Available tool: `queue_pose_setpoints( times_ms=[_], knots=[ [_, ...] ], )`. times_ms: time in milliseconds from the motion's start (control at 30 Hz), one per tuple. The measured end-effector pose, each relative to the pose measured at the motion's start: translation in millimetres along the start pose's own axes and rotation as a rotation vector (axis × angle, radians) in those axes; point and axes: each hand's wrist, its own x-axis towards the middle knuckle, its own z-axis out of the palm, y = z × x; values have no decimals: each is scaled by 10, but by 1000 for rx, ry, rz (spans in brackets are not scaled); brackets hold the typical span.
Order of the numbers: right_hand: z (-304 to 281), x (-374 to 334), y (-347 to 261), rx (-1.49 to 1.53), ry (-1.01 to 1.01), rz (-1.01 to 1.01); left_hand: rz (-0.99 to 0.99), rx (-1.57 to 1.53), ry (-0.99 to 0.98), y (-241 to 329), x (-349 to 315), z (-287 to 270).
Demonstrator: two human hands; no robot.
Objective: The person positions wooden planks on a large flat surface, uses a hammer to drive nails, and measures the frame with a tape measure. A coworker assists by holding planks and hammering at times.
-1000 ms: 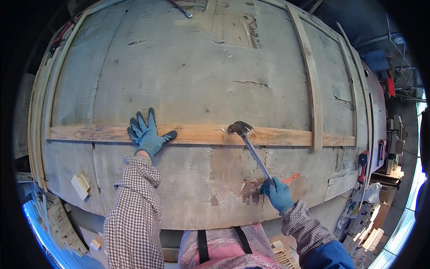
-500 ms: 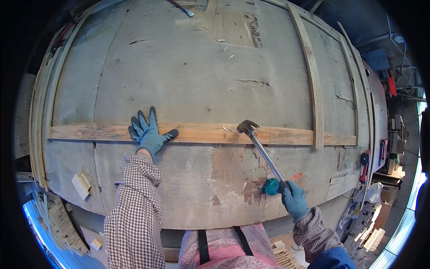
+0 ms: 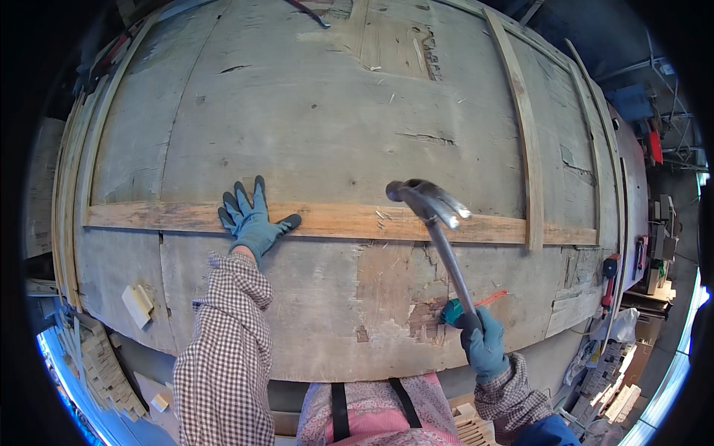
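My left hand (image 3: pixel 251 221), in a blue and dark grey work glove, lies spread across a long wooden strip (image 3: pixel 335 220) on a worn plywood table. My right hand (image 3: pixel 485 344), gloved alike, is wrapped round the handle of a claw hammer (image 3: pixel 448 260). The hammer's metal head hangs over the strip, right of my left hand, with its claw toward the right. Small wood splinters (image 3: pixel 383 215) lie on the strip just left of the hammer. Beside my right hand sits a teal object (image 3: pixel 451 312) with an orange-red piece, partly hidden by the hammer handle.
An upright wooden strip (image 3: pixel 515 126) meets the long one at right. More strips (image 3: pixel 74 193) line the left edge. A pale wood block (image 3: pixel 137 305) lies at the near left, and a pry bar (image 3: pixel 309 13) at the far edge. A red and black tool (image 3: pixel 609 281) sits at the right.
The hammer head has risen from the strip and turned, its claw now showing to the right. My right hand has shifted slightly down and left. My left hand stays on the strip.
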Motion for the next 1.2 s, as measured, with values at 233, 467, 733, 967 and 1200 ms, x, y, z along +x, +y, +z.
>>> queue_pose_setpoints(
  times_ms=[233, 467, 733, 967, 1200],
  knots=[
    [20, 27, 543, -368, 8, -53, -30, 5, -6, 70, 18, -138],
    [228, -55, 598, -405, 12, 2, -17, 17, -30, 69, -17, -102],
    [310, -1, 490, -324, 53, -2, -25, 8, -36, 14, -57, -85],
    [177, 58, 490, -126, 55, 33, 1, -7, -9, -31, 7, -8],
    [94, 41, 578, -116, 12, 182, -5, 9, -1, -11, 0, -41]
  ],
)
